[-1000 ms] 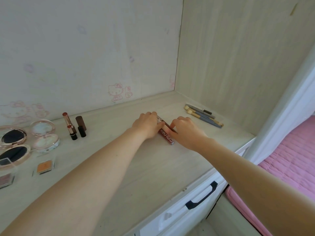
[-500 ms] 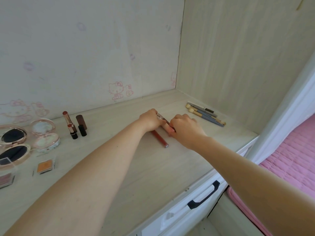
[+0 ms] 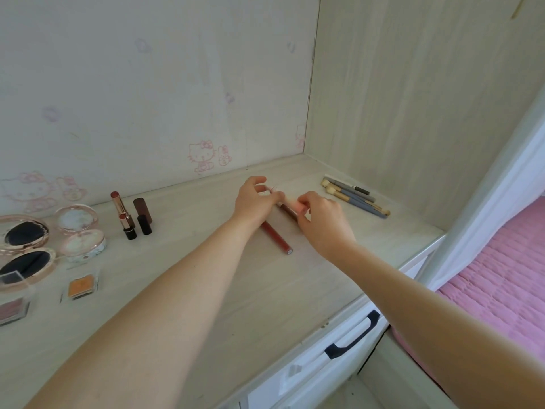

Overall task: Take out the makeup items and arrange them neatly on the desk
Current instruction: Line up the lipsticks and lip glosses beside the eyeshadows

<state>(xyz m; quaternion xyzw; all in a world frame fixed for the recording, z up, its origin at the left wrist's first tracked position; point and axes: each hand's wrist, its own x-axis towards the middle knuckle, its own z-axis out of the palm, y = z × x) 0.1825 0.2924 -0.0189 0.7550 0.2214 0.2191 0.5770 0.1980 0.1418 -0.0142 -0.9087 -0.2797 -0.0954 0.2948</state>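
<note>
Both hands meet at the middle of the pale wooden desk (image 3: 265, 290). My left hand (image 3: 255, 199) and my right hand (image 3: 323, 219) pinch the two ends of a thin brown makeup pencil (image 3: 287, 212) lying between them; a pale pink piece shows at my right fingertips. A dark red lip tube (image 3: 275, 237) lies flat on the desk just below my left wrist, touched by neither hand. Several makeup brushes (image 3: 355, 199) lie side by side at the right. Open lipsticks (image 3: 122, 211) and their caps stand at the left.
Round compacts (image 3: 78, 228), open mirror compacts (image 3: 23, 246) and small eyeshadow pans (image 3: 82, 286) sit at the far left. A white drawer with a black handle (image 3: 352, 335) is under the desk's front edge. A pink bed cover (image 3: 501, 278) lies to the right.
The hands have shifted slightly back and up the desk with the thin pencil. The red lip tube, partly under the fingers a second ago, now lies uncovered on the desk.
</note>
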